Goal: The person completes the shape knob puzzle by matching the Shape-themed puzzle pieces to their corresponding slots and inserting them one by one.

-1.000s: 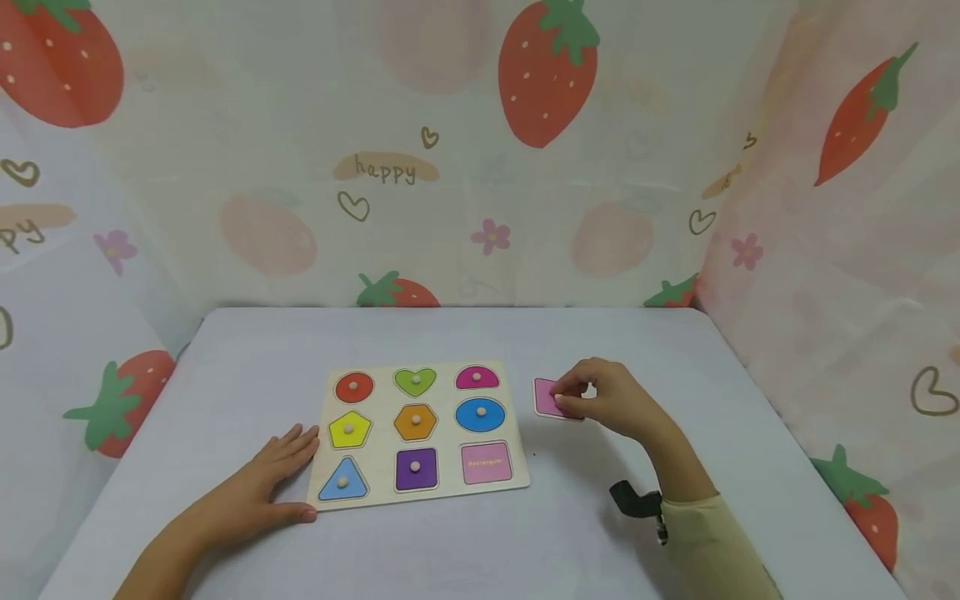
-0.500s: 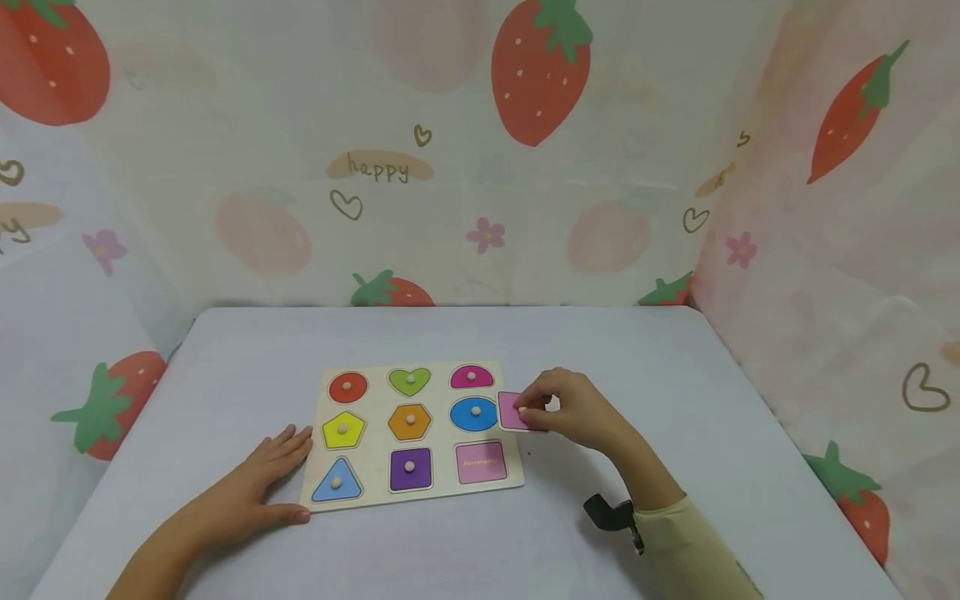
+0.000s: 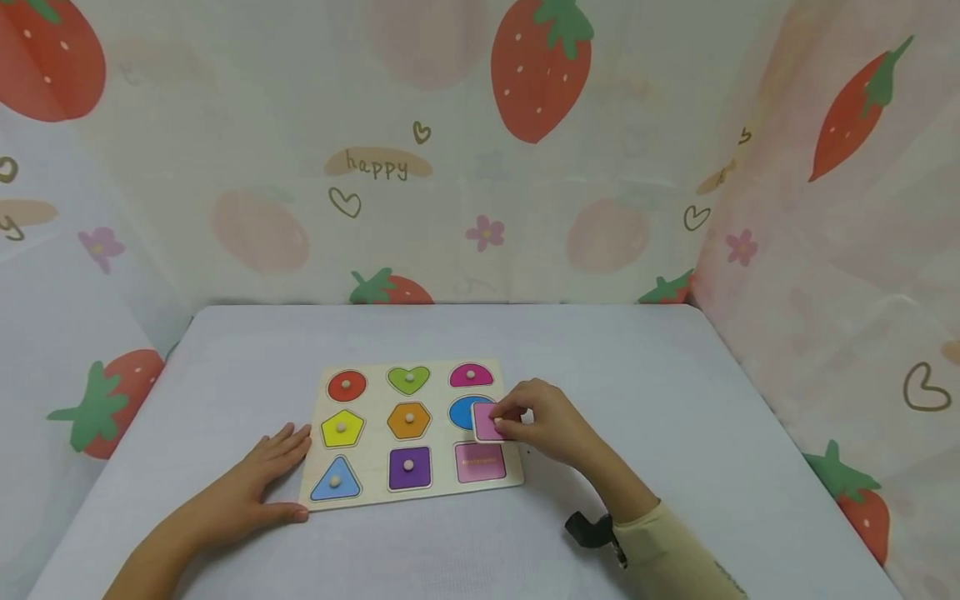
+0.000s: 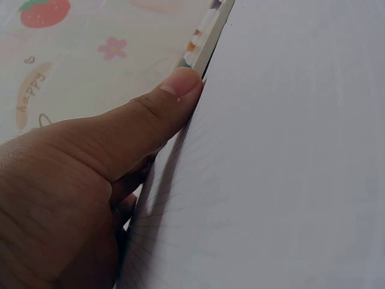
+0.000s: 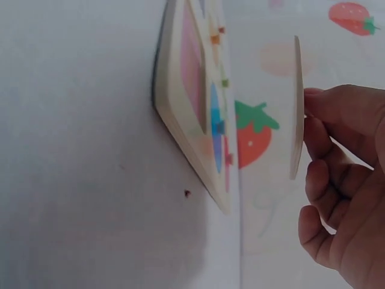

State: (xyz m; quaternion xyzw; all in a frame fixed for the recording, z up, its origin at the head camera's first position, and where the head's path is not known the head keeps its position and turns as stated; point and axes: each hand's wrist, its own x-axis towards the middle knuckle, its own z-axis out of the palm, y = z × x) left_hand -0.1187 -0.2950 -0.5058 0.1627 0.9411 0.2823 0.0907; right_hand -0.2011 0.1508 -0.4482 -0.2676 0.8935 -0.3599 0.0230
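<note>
A pink rectangle puzzle piece (image 3: 483,423) is pinched by its knob in my right hand (image 3: 551,421). In the right wrist view the piece (image 5: 298,108) shows edge-on, held apart above the board. It overlaps the blue oval piece (image 3: 461,412) in the head view. The wooden shape puzzle board (image 3: 375,493) lies on the table, with knobbed shapes in its recesses and a bare pink rectangular recess (image 3: 480,462) at the near right corner. My left hand (image 3: 255,479) rests at the board's left edge, fingers extended, its thumb (image 4: 180,84) touching the near left corner.
The white table (image 3: 600,350) is surrounded by strawberry-print curtains (image 3: 420,192) at the back and sides. A black device (image 3: 588,530) hangs at the right wrist beside the sleeve (image 3: 671,554).
My right hand has carried the pink rectangle from the table at the board's right, leftward and nearer, to above the board. The left hand stays at the board's edge.
</note>
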